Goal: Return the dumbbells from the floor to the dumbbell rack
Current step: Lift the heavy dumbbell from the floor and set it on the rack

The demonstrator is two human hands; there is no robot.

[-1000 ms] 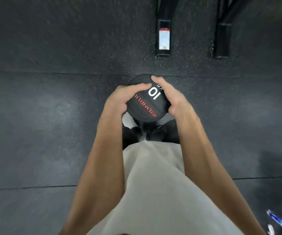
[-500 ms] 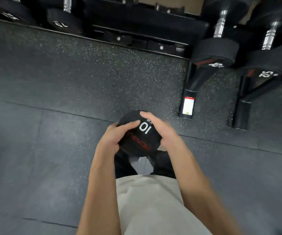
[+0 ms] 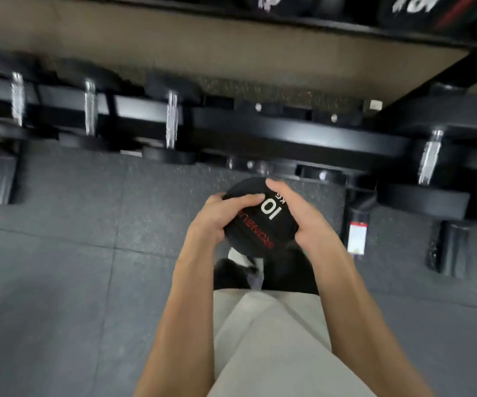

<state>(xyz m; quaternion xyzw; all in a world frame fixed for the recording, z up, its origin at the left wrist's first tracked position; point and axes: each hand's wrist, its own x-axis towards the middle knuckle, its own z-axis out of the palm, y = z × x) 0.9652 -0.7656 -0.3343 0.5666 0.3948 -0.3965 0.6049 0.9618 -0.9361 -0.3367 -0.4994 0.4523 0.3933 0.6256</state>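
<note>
A black 10 kg dumbbell [image 3: 263,222] is held upright in front of me, its round end with white "10" and red lettering facing the camera. My left hand [image 3: 216,217] grips its left side, thumb lying across the top face. My right hand [image 3: 303,216] grips its right side. The handle and lower head are hidden beneath. The black dumbbell rack [image 3: 289,133] runs across the view just beyond the dumbbell, with a bare stretch of lower rail straight ahead.
Several dumbbells with chrome handles [image 3: 171,118] lie on the rack's lower tier at the left, and a larger one [image 3: 429,159] at the right. Rack feet [image 3: 449,247] and a post with a white-red label [image 3: 357,237] stand on the rubber floor [image 3: 74,253]. An upper shelf [image 3: 289,15] overhangs.
The view has lifted and closed in on the rack, which now fills the upper half. Both hands keep the same hold on the dumbbell, carried nearer to the lower tier.
</note>
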